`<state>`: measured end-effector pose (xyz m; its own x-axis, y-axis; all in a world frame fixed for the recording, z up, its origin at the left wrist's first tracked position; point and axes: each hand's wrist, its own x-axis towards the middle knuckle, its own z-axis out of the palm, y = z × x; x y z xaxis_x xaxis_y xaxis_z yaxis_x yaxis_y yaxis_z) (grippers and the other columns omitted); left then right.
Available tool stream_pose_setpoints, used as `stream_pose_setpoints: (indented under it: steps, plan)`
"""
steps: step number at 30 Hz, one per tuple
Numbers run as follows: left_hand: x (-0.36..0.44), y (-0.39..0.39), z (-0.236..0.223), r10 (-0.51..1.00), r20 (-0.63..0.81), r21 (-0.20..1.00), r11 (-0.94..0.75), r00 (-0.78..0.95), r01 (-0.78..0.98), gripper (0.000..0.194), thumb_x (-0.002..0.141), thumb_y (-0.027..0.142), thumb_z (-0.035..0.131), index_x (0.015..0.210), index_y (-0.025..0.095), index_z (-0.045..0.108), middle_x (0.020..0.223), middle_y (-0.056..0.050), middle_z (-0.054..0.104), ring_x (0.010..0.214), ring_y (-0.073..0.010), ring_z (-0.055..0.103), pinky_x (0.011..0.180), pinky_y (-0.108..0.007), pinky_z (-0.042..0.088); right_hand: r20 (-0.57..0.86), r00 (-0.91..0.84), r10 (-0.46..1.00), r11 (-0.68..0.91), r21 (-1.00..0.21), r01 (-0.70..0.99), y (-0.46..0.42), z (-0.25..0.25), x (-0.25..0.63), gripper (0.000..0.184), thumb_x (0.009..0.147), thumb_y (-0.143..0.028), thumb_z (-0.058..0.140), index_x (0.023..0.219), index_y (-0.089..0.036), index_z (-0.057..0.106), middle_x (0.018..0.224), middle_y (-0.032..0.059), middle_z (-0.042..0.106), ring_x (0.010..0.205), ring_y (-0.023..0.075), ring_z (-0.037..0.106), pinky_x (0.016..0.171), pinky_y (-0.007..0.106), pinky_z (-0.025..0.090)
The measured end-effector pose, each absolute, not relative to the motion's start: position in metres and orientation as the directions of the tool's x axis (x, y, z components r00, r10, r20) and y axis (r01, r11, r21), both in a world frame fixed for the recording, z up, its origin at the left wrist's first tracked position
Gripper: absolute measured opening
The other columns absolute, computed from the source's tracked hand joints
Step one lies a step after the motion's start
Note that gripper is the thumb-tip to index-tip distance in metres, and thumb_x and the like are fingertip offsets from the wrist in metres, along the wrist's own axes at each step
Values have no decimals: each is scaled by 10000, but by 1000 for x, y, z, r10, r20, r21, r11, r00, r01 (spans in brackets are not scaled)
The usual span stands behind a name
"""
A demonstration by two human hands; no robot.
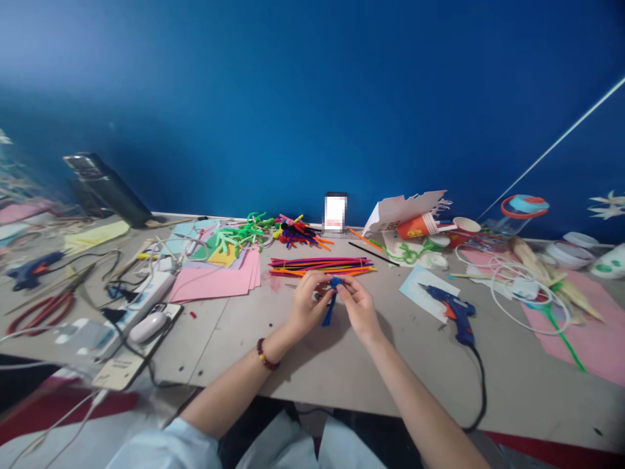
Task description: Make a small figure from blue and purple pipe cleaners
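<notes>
Both hands meet over the middle of the table, with a blue pipe cleaner (329,312) pinched between them. Its upper end is bunched or coiled at the fingertips, and a straight tail hangs down toward the tabletop. My left hand (310,301) closes on it from one side, a beaded bracelet round the wrist. From the other side my right hand (359,306) grips the bunched part between thumb and fingers. Just beyond the fingers lies a bundle of colourful pipe cleaners (317,265). Some small item behind my left fingers is partly hidden.
A blue glue gun (456,311) rests at right on light blue paper (415,293). Pink sheets (219,277), a power strip (139,306), red-handled scissors (43,312) and a leaning dark bottle (114,192) are at left. A phone-like screen (335,213) stands against the wall.
</notes>
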<state>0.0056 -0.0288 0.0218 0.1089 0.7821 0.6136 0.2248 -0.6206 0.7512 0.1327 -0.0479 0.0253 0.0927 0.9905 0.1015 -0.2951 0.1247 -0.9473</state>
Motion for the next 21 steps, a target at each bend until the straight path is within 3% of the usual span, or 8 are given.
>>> stream_pose_setpoints:
  steps: [8,14,21]
  plan:
    - [5,-29,19,738,663,701,-670,122,245,100,817,224,579,911,199,603,820,-49,599,686,-131,549,615,-262,475,117,139,983,151,-951,-270,-49,30,132,248,691,-370,716,888,-234,650,894,32,703,868,193,646,809,341,514]
    - [4,-29,22,760,637,736,-649,128,193,82,792,229,620,860,193,592,787,-26,585,611,-107,532,581,-243,456,55,99,994,88,-924,-371,-49,25,132,241,686,-366,725,870,-230,649,825,12,687,729,160,631,673,295,524]
    - [3,-32,35,760,612,730,-649,219,213,93,820,213,559,904,182,586,787,-29,591,682,-123,543,602,-241,451,26,96,995,66,-893,-445,-48,22,133,219,696,-341,727,861,-231,634,818,1,680,727,144,622,684,275,513]
